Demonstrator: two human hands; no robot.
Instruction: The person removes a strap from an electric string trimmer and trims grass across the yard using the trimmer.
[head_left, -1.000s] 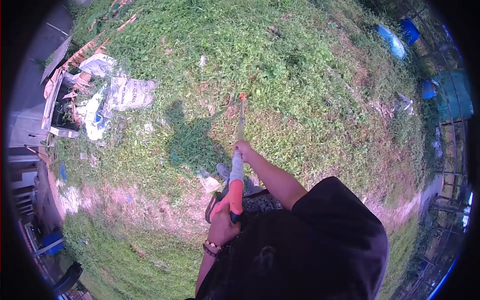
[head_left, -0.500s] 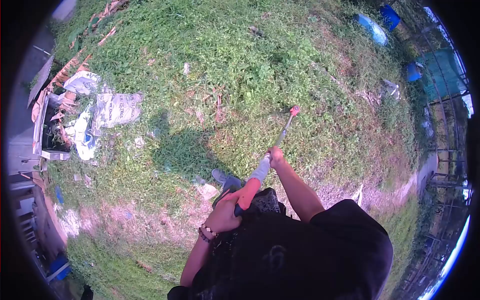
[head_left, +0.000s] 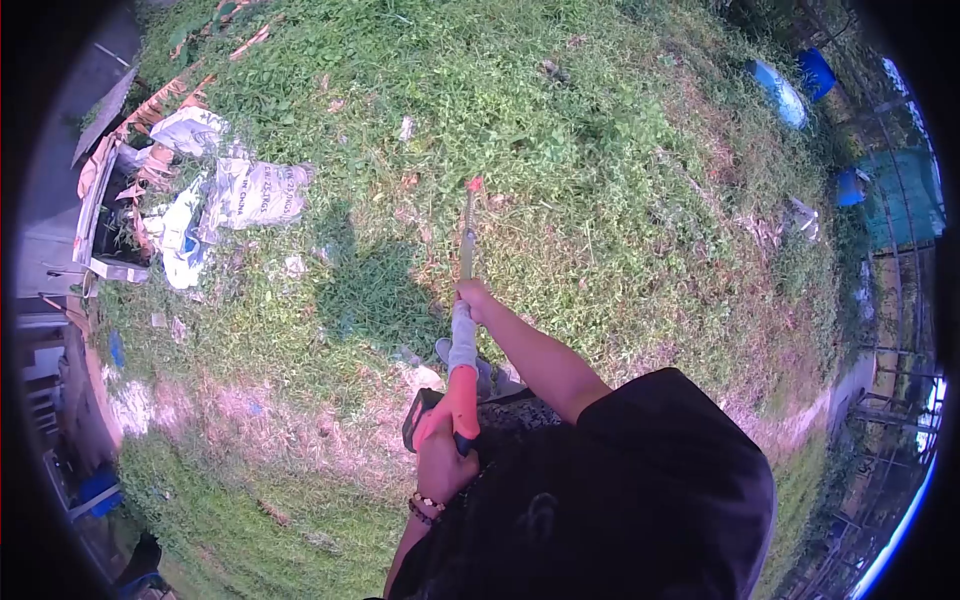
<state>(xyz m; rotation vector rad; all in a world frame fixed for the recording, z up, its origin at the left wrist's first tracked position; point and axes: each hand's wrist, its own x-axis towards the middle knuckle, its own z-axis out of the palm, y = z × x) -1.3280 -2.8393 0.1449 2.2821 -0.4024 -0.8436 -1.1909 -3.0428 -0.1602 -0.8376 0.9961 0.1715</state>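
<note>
The trimmer (head_left: 464,390) runs through both hands: the left hand (head_left: 446,466) has its fingers clamped on the orange rear grip, close to the body, and the right hand (head_left: 474,299) clasps the shaft (head_left: 467,258) just beyond the grey wrap (head_left: 462,338). Past the right fingers, the red head (head_left: 474,185) is out over the grass (head_left: 600,260) — a printed sack (head_left: 258,194) lies towards the grass's left edge.

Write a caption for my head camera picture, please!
Bare left hand and bare right hand hold a long, red-tipped pole tool with an orange handle over sunny green grass.
</note>
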